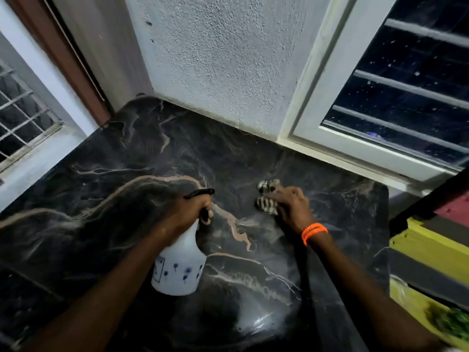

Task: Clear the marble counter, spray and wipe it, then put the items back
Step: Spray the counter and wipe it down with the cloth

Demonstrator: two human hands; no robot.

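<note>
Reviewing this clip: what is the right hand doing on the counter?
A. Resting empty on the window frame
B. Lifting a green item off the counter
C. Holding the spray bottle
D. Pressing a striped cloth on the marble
D: the right hand, the one with the orange wristband, lies over the striped cloth on the counter, while the left hand holds the spray bottle.

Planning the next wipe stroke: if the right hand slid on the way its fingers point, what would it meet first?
Probably only bare marble counter; the right hand presses the cloth toward the far-left corner.
</note>
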